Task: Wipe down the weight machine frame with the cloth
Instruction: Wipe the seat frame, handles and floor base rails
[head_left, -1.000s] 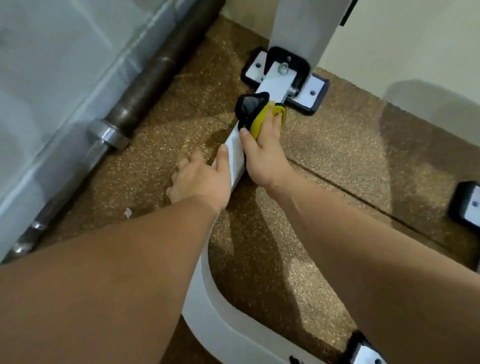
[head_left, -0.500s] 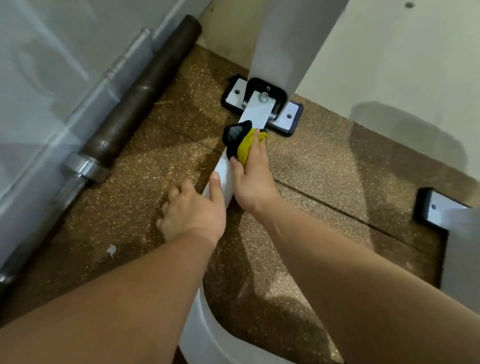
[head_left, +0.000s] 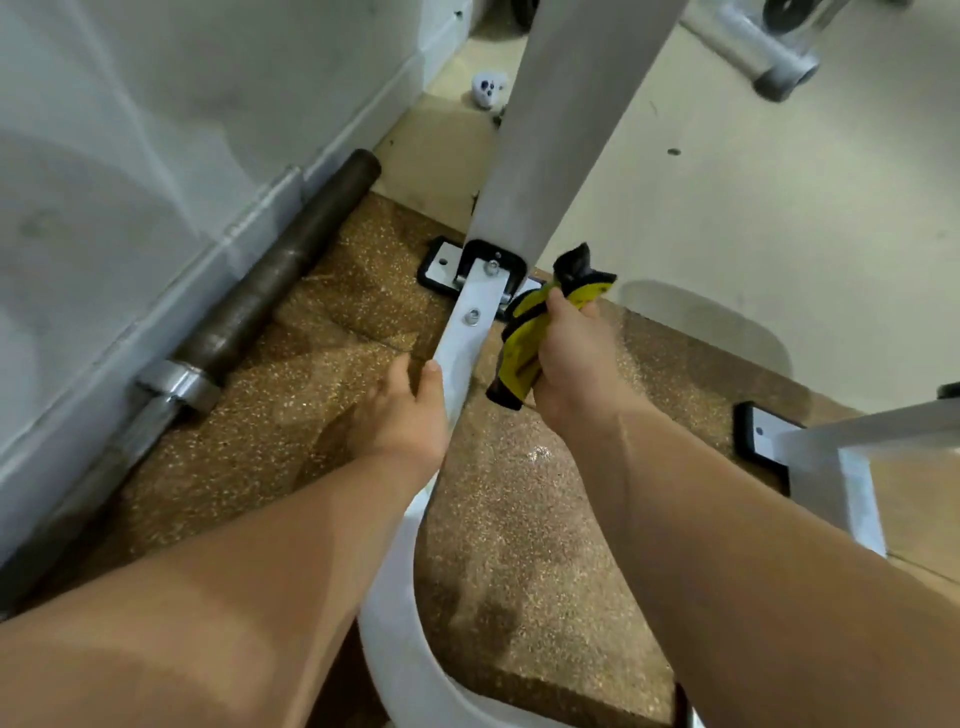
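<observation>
Speckled rubber floor (head_left: 519, 519) beside a wall. My right hand (head_left: 576, 358) grips the bunched cloth (head_left: 522, 345), held just right of the frame (head_left: 465, 338). My left hand (head_left: 405, 415) braces on the frame, thumb on top; I cannot tell its finger curl. I'd flatten the cloth and stroke firmly toward the bracket (head_left: 511, 270).

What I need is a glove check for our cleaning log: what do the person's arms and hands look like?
The left hand and right hand are bare: no gloves, rings or watch visible. The left forearm and right forearm are uncovered too, no sleeve in view.
</observation>
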